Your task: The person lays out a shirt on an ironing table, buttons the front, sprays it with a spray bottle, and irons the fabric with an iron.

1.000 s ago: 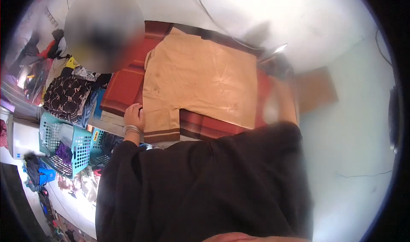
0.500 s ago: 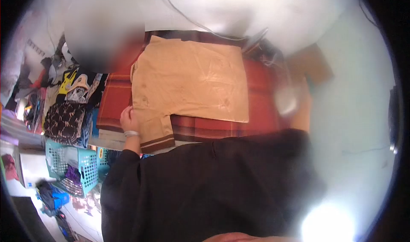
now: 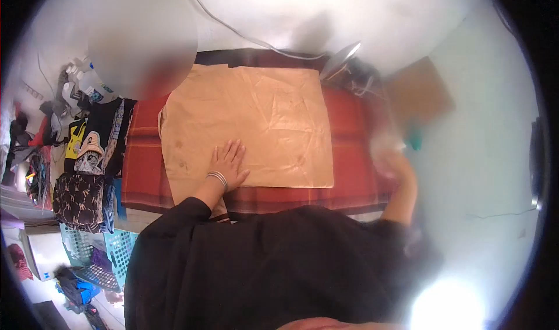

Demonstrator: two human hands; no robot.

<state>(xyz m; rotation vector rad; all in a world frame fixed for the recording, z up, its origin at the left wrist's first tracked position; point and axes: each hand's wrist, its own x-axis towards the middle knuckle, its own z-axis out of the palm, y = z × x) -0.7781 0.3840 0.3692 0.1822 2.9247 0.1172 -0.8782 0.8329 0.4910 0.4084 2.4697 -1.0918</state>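
A tan shirt lies spread out on a red checked cloth. My left hand rests palm down on the shirt's lower part, fingers spread, with bangles at the wrist. Its striped sleeve end is mostly hidden under my left forearm. Off the shirt's right side, my right hand is blurred, its fingers curled at a pale, see-through object that I cannot make out. A small green part shows beside that object. What looks like an iron stands tilted up beyond the shirt's far right corner.
A grey cord runs along the pale wall to the iron. Folded clothes are stacked at the left, above a teal perforated basket. A brown board is at the right. A round blur covers the upper left.
My left hand has moved from the shirt's left edge onto its lower part and spread flat. My right hand has come into clearer view. The camera view has shifted slightly.
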